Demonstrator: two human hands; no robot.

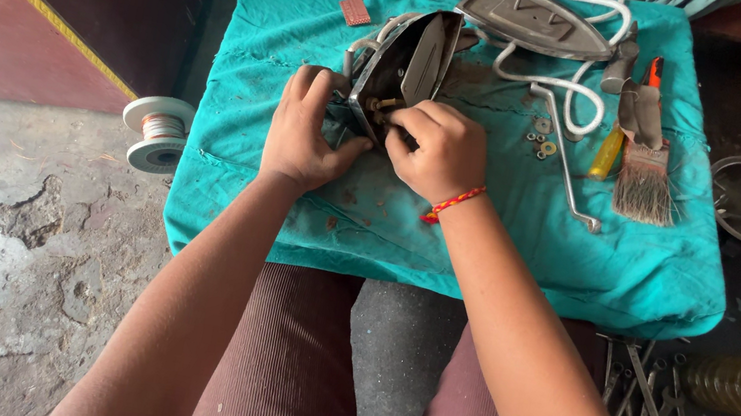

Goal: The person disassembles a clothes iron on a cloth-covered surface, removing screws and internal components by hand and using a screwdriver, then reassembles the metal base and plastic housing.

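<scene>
Two hands, left hand (303,130) and right hand (437,149), are working on one opened iron body (405,72) lying on the teal cloth (489,229). On that cloth one soleplate (531,18), one brush (646,170) and one yellow-handled tool (607,153) are lying. One wire spool (158,132) is sitting left of the cloth.

Floor repair workshop: spanners (655,406), wire spool (158,132), brush (644,165).
</scene>
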